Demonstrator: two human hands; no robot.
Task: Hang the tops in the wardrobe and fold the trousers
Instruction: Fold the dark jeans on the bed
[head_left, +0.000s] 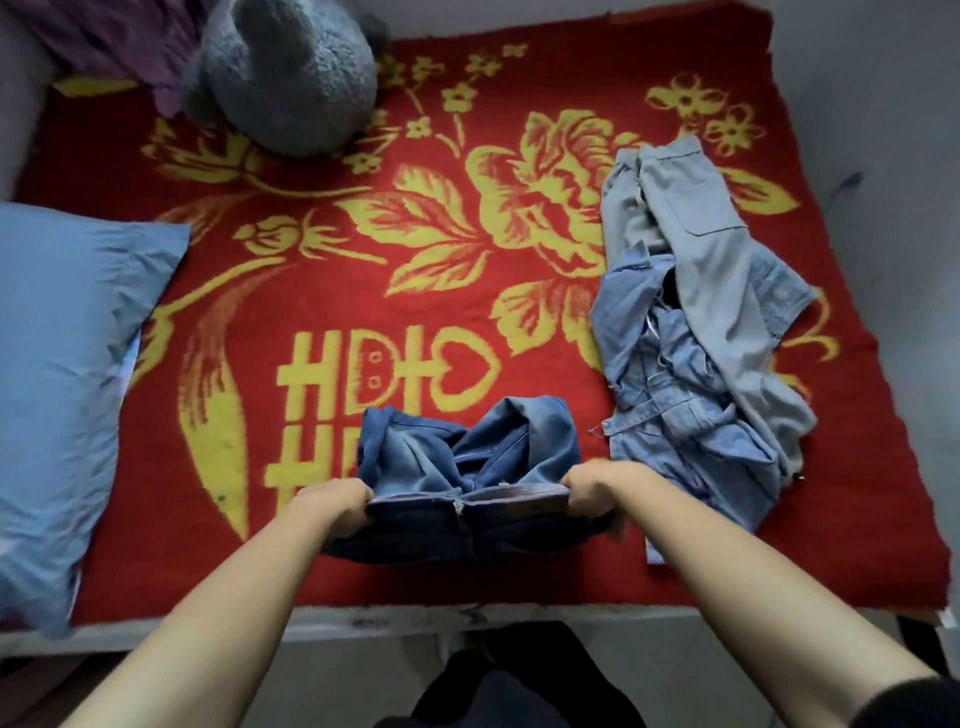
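Note:
Dark blue jeans (467, 457) lie bunched near the front edge of the bed, waistband towards me. My left hand (332, 501) grips the waistband's left end and my right hand (592, 491) grips its right end, stretching it taut between them. The legs are crumpled beyond the waistband. A heap of light blue denim clothes (696, 332) lies on the right side of the bed; pale grey-blue trousers with a pocket drape over a lighter denim garment. No wardrobe is in view.
The bed carries a red blanket (363, 291) with yellow flowers. A blue pillow (67, 364) lies at the left edge. A grey plush toy (285, 73) and purple cloth (130, 41) sit at the far left. The bed's front edge (389, 618) runs below my forearms.

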